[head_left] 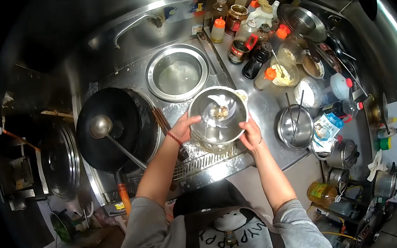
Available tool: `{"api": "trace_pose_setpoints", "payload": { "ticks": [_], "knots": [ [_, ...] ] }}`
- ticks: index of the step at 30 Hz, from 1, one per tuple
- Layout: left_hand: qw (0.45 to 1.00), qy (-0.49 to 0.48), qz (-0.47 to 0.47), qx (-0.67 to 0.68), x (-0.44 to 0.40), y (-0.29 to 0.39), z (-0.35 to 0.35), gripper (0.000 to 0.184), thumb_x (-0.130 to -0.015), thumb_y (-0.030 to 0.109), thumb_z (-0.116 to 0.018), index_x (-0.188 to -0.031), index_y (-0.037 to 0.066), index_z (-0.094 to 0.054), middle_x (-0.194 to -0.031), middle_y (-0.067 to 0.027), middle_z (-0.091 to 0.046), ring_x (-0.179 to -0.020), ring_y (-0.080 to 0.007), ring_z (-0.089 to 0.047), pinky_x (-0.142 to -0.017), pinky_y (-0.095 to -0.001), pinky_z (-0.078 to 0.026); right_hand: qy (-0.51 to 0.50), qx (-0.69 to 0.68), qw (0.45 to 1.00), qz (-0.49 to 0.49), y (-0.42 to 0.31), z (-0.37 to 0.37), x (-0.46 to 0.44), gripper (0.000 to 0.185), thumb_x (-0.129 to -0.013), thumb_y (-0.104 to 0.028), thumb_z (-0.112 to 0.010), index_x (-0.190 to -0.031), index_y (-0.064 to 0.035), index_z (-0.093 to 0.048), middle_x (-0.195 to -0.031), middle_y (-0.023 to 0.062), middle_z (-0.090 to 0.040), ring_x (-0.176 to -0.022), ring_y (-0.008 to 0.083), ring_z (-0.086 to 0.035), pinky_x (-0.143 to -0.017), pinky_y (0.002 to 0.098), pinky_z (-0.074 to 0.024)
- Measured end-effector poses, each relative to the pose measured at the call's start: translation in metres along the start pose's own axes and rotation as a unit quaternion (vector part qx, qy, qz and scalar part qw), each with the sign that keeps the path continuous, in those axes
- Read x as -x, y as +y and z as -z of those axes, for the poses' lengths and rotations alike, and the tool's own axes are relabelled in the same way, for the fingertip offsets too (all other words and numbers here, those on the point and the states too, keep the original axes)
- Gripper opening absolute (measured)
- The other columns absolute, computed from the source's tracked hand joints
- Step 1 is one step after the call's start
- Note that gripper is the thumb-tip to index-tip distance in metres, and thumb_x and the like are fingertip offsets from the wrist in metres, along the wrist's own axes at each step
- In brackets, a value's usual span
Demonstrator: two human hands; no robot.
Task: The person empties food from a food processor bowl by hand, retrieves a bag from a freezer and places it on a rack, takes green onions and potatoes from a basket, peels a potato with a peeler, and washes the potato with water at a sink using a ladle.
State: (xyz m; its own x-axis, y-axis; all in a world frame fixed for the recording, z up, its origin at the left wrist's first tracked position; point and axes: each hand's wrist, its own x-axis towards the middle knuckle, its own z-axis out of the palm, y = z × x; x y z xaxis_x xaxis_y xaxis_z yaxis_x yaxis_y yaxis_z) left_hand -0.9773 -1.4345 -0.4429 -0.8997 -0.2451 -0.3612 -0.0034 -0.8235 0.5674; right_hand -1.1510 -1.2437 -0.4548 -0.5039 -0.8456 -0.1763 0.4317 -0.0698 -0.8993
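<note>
Both my hands hold a round, deep pot-like container (199, 104) with a pale rim, above the metal counter. My left hand (182, 128) grips its left side with the thumb over the rim. On the opposite side, my right hand (251, 135) is closed around the edge. Inside lie a few small tan pieces (220, 112) and something white and curved that I cannot make out clearly. Just behind it a metal basin (154, 83) holds cloudy liquid. To the left sits a black wok (93, 151) with a long-handled ladle (101, 127) resting in it.
A faucet (137, 22) reaches over the back of the counter. Sauce bottles and jars crowd the right side, among them an orange-capped bottle (218, 30). A steel bowl (289, 136) with chopsticks stands to the right. The wok's wooden handle (123, 198) juts over the front edge.
</note>
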Motion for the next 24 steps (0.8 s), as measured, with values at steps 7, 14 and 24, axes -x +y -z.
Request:
{"api": "trace_pose_setpoints", "payload": {
  "ticks": [7, 14, 24],
  "knots": [
    [0.973, 0.067, -0.173, -0.137, 0.025, 0.004, 0.029, 0.081, -0.072, -0.009, -0.059, -0.142, 0.009, -0.022, -0.135, -0.0099, -0.037, -0.121, -0.021, -0.041, -0.1, -0.0321, -0.037, 0.223, 0.48, 0.83, -0.174, 0.064, 0.009, 0.004, 0.068, -0.075, -0.034, -0.071, -0.124, 0.0046, -0.044, -0.119, 0.0242, -0.053, -0.112, 0.0341, -0.051, -0.094, 0.0383, -0.0418],
    [0.914, 0.169, -0.308, -0.201, 0.062, 0.032, 0.011, 0.083, -0.071, -0.009, -0.061, -0.142, 0.007, -0.021, -0.136, -0.0096, -0.035, -0.12, -0.0204, -0.042, -0.1, -0.0328, -0.036, 0.318, 0.346, 0.874, -0.121, 0.13, 0.018, -0.001, 0.033, -0.074, -0.02, -0.071, -0.093, 0.0033, -0.057, -0.086, 0.0159, -0.061, -0.083, 0.0274, -0.06, -0.073, 0.035, -0.0478],
    [0.725, 0.258, -0.374, -0.518, 0.087, 0.051, -0.005, 0.087, -0.066, -0.001, -0.071, -0.14, 0.008, -0.027, -0.136, -0.0106, -0.032, -0.124, -0.0217, -0.036, -0.102, -0.033, -0.032, -0.041, 0.498, 0.865, 0.047, 0.031, -0.064, 0.045, 0.027, -0.076, -0.008, -0.064, -0.099, -0.0068, -0.05, -0.085, 0.0097, -0.053, -0.08, 0.0222, -0.054, -0.076, 0.0324, -0.0446]
  ]
}}
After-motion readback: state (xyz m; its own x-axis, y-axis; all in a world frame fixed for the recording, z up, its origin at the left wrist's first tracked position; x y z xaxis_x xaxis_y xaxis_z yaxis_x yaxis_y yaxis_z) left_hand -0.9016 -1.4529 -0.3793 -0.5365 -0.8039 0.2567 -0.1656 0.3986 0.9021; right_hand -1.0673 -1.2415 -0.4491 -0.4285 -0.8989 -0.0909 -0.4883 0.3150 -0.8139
